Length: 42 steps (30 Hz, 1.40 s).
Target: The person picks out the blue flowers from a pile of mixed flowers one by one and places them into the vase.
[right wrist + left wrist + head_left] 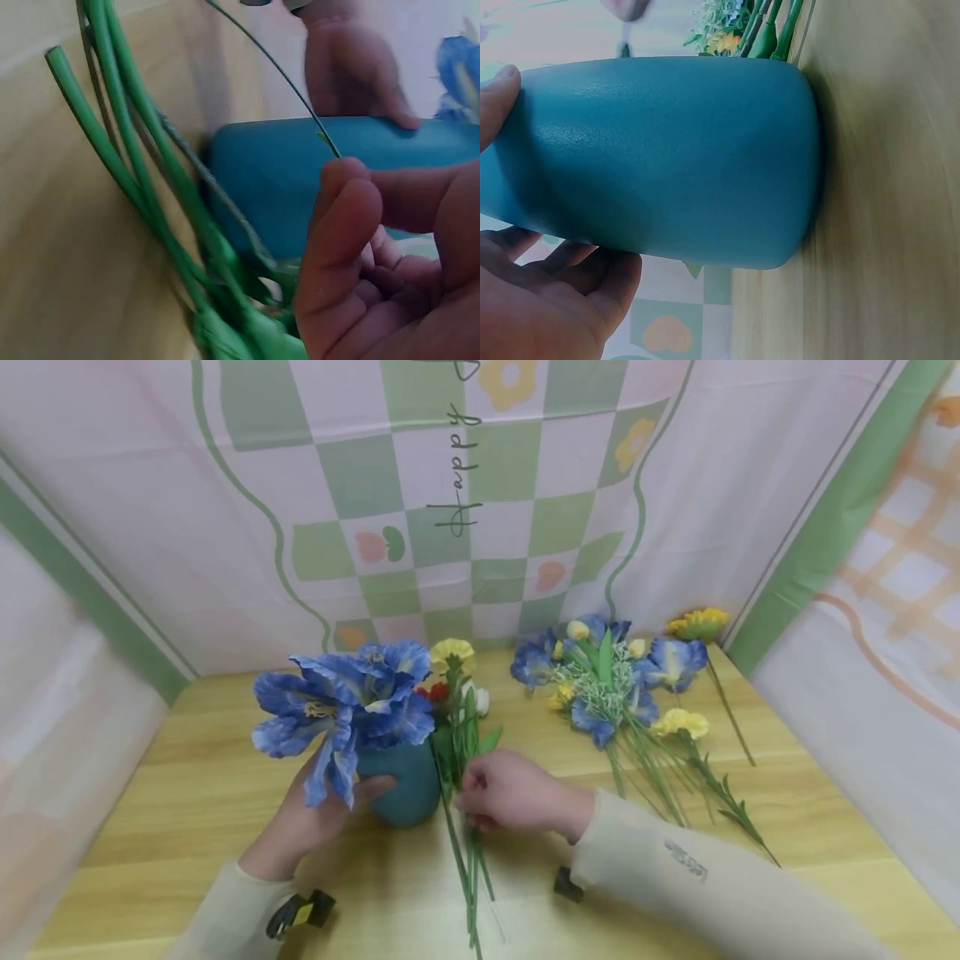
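Upright on the table stands a teal vase (405, 785), with large blue flowers (390, 697) at its mouth; their stems are hidden. My left hand (311, 822) holds the vase from the left side, thumb on one face and fingers (615, 289) against the other. Just right of the vase, my right hand (517, 793) pinches a thin green stem (294, 88) between thumb and forefinger. What that stem bears cannot be seen. Beside and beneath this hand lie green flower stems (135, 161), near a yellow carnation (452, 656), a red flower (435, 692) and a white flower (480, 700).
On the right of the wooden table (172, 793) lies a pile of blue flowers (671, 664) and small greenery (603, 693). A yellow carnation (681, 723) and an orange-yellow flower (699, 624) lie beside it. A patterned cloth (495, 527) hangs behind the table.
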Each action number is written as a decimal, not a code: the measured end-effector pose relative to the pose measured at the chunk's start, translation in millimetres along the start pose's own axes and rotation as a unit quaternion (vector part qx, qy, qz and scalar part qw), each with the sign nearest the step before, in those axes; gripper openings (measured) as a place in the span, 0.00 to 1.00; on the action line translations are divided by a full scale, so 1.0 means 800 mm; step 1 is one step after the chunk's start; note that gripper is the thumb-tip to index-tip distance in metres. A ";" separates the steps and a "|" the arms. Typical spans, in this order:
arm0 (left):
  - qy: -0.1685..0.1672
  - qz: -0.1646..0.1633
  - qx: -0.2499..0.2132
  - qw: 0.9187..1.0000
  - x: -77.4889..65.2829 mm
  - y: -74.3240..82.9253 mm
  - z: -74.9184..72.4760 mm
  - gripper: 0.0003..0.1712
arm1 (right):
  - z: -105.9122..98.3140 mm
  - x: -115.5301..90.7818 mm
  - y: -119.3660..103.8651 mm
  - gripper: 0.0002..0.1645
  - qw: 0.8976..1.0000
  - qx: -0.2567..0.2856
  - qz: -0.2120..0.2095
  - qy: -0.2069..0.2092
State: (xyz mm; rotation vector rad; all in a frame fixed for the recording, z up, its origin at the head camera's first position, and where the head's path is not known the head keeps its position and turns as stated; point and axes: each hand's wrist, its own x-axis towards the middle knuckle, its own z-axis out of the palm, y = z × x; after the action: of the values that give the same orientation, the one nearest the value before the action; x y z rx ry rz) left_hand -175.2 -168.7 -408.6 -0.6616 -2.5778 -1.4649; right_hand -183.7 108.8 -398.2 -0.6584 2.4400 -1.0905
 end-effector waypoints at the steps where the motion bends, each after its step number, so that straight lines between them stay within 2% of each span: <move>1: 0.001 -0.002 0.001 1.000 -0.001 0.000 0.000 0.54 | 0.004 0.004 0.002 0.12 1.000 0.013 0.007 -0.002; 4: 0.000 -0.006 0.001 1.000 -0.001 -0.001 0.000 0.54 | 0.010 0.012 0.007 0.14 0.999 0.029 0.021 -0.012; 10: -0.001 -0.009 0.008 1.000 0.000 -0.001 0.000 0.55 | 0.013 0.015 0.011 0.20 0.998 -0.046 0.005 -0.032; 14: -0.002 -0.009 0.015 1.000 0.000 0.003 -0.001 0.54 | 0.015 0.017 0.015 0.20 0.997 -0.081 -0.005 -0.019; 17: -0.005 -0.010 0.008 1.000 0.000 0.015 -0.002 0.53 | 0.017 0.019 0.020 0.20 0.995 -0.097 0.002 -0.004; 21: -0.007 -0.011 -0.005 1.000 -0.001 0.032 -0.004 0.53 | 0.015 0.015 0.026 0.24 0.995 -0.102 0.014 0.009; 23: -0.005 -0.008 -0.010 1.000 -0.001 0.034 -0.004 0.53 | 0.008 0.007 0.028 0.26 0.994 -0.101 0.024 0.016; 28: -0.002 0.006 0.001 1.000 -0.001 0.016 -0.001 0.54 | -0.031 -0.027 0.041 0.21 0.989 -0.126 0.053 0.050; 31: -0.003 0.002 0.000 1.000 -0.001 0.006 -0.001 0.54 | -0.064 -0.052 0.060 0.17 0.982 -0.167 0.059 0.069; 36: -0.002 -0.008 -0.006 1.000 -0.002 0.001 -0.001 0.54 | -0.124 -0.103 0.094 0.12 0.967 -0.227 0.090 0.075; 42: -0.004 -0.019 0.007 1.000 -0.002 0.001 -0.002 0.54 | -0.192 -0.167 0.133 0.13 0.948 -0.271 0.129 0.103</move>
State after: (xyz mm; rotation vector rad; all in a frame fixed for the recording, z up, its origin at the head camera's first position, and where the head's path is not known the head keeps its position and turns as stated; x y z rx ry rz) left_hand -173.1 -169.9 -407.7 -0.6204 -2.6172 -1.4577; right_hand -181.4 335.7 -363.6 -0.3660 2.9318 -0.3958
